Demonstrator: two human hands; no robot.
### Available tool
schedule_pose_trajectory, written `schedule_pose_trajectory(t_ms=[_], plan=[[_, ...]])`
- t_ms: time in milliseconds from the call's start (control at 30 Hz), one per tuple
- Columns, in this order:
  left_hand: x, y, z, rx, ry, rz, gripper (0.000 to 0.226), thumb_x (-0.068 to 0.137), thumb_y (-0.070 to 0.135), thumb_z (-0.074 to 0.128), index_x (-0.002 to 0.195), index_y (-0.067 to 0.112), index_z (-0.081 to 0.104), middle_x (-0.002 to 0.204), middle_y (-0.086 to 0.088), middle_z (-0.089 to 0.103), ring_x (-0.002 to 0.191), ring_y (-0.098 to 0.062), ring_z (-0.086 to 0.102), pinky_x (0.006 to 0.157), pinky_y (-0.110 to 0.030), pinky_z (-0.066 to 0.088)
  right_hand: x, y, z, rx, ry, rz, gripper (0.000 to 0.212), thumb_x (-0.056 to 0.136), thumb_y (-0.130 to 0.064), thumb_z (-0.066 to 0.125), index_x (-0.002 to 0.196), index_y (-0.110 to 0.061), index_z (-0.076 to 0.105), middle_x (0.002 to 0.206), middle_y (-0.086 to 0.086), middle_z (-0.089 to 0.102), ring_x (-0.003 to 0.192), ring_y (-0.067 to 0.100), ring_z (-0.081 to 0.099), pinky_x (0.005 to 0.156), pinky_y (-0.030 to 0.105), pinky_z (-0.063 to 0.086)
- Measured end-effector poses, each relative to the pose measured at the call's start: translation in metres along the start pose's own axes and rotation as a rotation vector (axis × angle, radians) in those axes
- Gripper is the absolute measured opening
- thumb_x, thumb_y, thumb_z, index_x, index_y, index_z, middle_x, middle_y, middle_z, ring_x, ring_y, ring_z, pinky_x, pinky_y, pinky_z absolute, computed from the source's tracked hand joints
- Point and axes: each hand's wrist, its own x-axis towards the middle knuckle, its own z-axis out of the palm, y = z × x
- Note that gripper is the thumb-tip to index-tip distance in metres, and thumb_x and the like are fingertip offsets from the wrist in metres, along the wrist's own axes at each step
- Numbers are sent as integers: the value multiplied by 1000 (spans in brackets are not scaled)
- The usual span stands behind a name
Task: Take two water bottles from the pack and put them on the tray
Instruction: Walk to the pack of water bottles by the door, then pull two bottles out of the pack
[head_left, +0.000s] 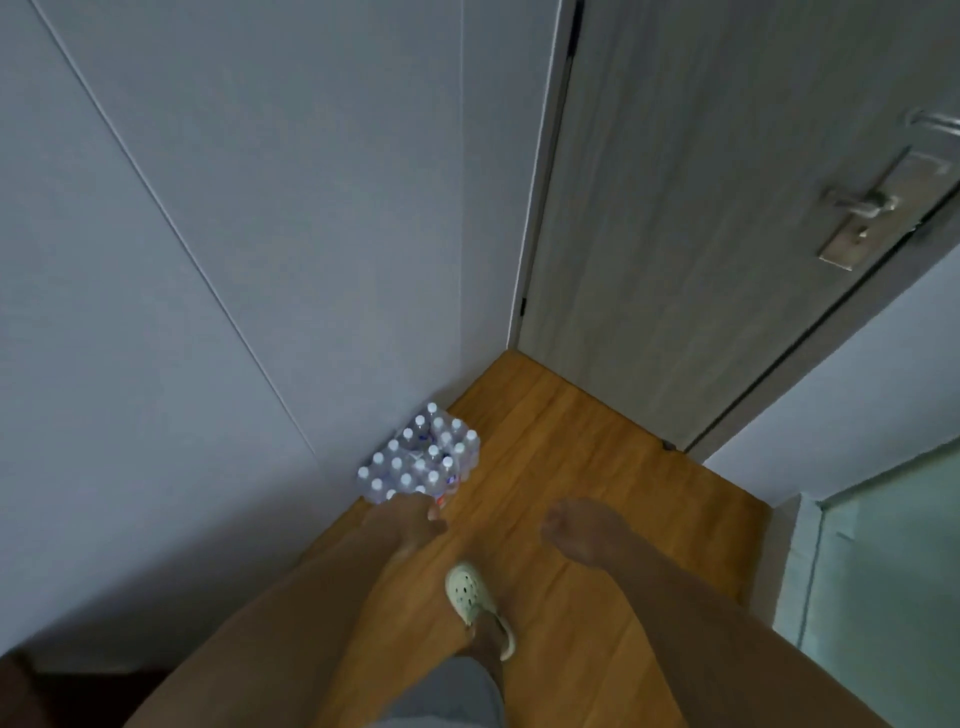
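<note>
A shrink-wrapped pack of water bottles (422, 457) with white caps stands on the wooden floor against the grey wall. My left hand (410, 522) reaches down to the pack's near edge, its fingers at the plastic wrap; whether it grips anything is unclear. My right hand (579, 530) hangs over the floor to the right of the pack, fingers loosely curled, holding nothing. No tray is in view.
A closed grey door (701, 234) with a metal handle (857, 208) stands ahead on the right. A frosted glass panel (883, 561) is at the right edge. My foot in a pale clog (475, 597) rests on the wooden floor (597, 441).
</note>
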Motion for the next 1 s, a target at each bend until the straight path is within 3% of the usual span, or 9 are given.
schedule_pose_trajectory(t_ms=[67, 133, 233, 333, 467, 667, 800, 1000], plan=[[24, 5, -7, -49, 45, 7, 21, 96, 36, 61, 109, 20, 66, 111, 2, 64, 106, -17, 62, 84, -25, 45, 33, 3, -23, -32, -4, -21, 29, 96, -53, 43, 98, -32, 62, 109, -7, 61, 112, 23, 56, 95, 37, 44], [50, 7, -11, -134, 83, -36, 15, 95, 36, 61, 101, 21, 63, 99, 7, 62, 98, -15, 64, 84, -28, 52, 57, 2, -43, -62, -9, -56, 39, 98, -50, 43, 121, -26, 62, 126, -3, 59, 120, 22, 53, 93, 32, 40], [92, 16, -28, -250, 69, -103, 29, 96, 35, 61, 117, 15, 66, 119, -2, 65, 114, -24, 64, 98, -36, 52, 103, 11, -74, -122, -45, -86, 45, 97, -52, 41, 128, -24, 60, 135, 0, 59, 119, 20, 56, 85, 27, 38], [127, 23, -41, -268, 26, -211, 42, 98, 40, 58, 130, 13, 63, 133, -6, 61, 124, -26, 58, 101, -33, 47, 153, 10, -110, -185, -105, -121, 48, 97, -51, 43, 132, -23, 57, 136, -1, 59, 120, 19, 55, 88, 28, 40], [167, 25, -45, -350, 51, -266, 38, 97, 42, 55, 120, 15, 68, 126, -4, 66, 117, -22, 61, 93, -30, 47, 213, 8, -144, -226, -127, -208, 44, 94, -50, 42, 119, -21, 64, 119, -1, 66, 104, 16, 60, 83, 32, 47], [210, 32, -39, -419, 64, -419, 38, 95, 46, 57, 122, 20, 68, 127, -2, 65, 120, -23, 60, 98, -37, 50, 294, 4, -154, -261, -230, -318, 33, 89, -49, 43, 90, -23, 64, 86, -4, 66, 80, 16, 63, 74, 37, 52], [240, 44, -32, -528, 85, -533, 34, 97, 42, 58, 119, 18, 69, 126, -5, 67, 117, -23, 61, 96, -38, 50, 351, 12, -147, -329, -281, -375, 31, 94, -46, 44, 104, -27, 66, 93, -10, 66, 82, 8, 61, 77, 33, 55], [316, 45, -5, -628, 141, -604, 35, 96, 46, 57, 121, 23, 66, 124, -2, 67, 109, -17, 62, 92, -34, 51, 450, 35, -118, -444, -328, -492, 31, 96, -43, 45, 110, -25, 66, 88, -14, 62, 77, 2, 58, 63, 20, 45]])
